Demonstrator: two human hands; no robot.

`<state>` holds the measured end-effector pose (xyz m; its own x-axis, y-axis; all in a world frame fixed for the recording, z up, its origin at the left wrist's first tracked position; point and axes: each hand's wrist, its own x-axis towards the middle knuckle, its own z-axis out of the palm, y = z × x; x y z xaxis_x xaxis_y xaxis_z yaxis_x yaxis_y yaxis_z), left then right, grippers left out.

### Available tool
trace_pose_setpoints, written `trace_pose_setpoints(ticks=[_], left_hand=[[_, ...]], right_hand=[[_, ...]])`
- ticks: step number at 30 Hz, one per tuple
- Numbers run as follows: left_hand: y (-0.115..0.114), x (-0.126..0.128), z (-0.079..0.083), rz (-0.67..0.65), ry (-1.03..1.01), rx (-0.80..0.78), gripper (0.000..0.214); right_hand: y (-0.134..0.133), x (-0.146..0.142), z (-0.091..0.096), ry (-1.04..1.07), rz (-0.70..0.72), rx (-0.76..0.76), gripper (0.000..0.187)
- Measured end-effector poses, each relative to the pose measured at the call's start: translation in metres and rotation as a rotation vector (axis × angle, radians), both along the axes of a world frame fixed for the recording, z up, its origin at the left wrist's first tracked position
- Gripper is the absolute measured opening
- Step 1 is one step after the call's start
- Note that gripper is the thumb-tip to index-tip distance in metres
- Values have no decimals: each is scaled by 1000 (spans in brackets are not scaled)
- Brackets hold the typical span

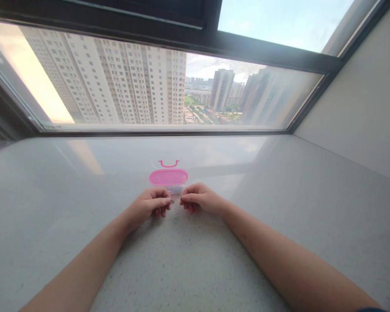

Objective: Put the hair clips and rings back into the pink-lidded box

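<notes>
My left hand [154,203] is closed in a pinch, thumb against index finger, on a small dark loop [172,201] that sticks out toward the right. Facing it across a narrow gap, my right hand [196,198] pinches another small thin loop [179,196]. The two loops are close together but look apart; their material is too small to tell. Just beyond the fingers lies a pink oval lid [168,177]. A clear container with bluish contents [175,190] shows between the hands, partly hidden by them. Behind the lid is a curved pink handle [169,164].
Both forearms rest over a pale speckled sill [169,268]. A faint round mark or clear ring [176,220] shows on it below the hands. A dark window frame [162,133] borders the far edge, and a white wall [360,99] stands at the right.
</notes>
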<state>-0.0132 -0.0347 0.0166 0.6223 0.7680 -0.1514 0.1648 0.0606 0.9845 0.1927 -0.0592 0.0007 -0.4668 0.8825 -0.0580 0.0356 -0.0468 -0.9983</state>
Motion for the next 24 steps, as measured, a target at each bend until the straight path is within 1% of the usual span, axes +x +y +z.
trace_pose_setpoints(ticks=[14,24], left_hand=[[-1,0,2,-2,8,5,16],[1,0,0,-14,10,9,17]], right_hand=[[1,0,-1,16,1,13,21],[0,0,-1,-8,4,22,24]])
